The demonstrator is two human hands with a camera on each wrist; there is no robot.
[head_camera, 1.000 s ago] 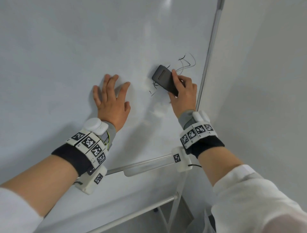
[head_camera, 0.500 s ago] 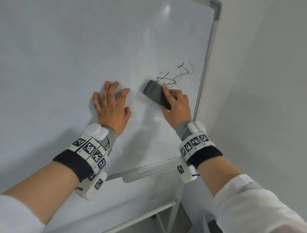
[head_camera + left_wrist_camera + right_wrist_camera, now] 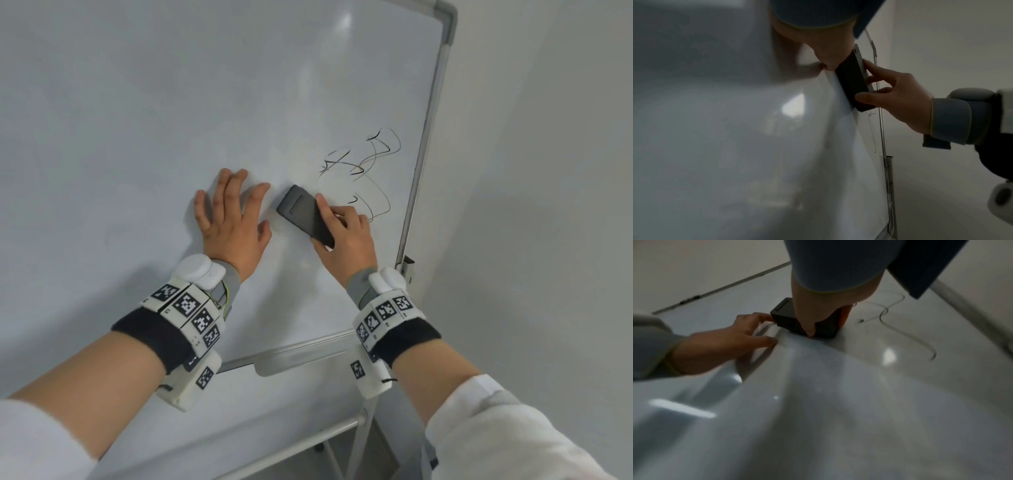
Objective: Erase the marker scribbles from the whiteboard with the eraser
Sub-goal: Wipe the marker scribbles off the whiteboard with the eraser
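Now your right hand (image 3: 346, 236) pinches the light, stiff eraser (image 3: 305, 215) by its long sides at centre frame; your left hand (image 3: 231, 219) lies flat, fingers spread, on the board (image 3: 171, 102).

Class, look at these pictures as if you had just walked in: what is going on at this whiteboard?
A person is wiping a whiteboard. The right hand grips a dark eraser pressed against the board, just left of black marker scribbles that are not yet erased. The left hand lies flat on the board, fingers spread, beside the eraser.
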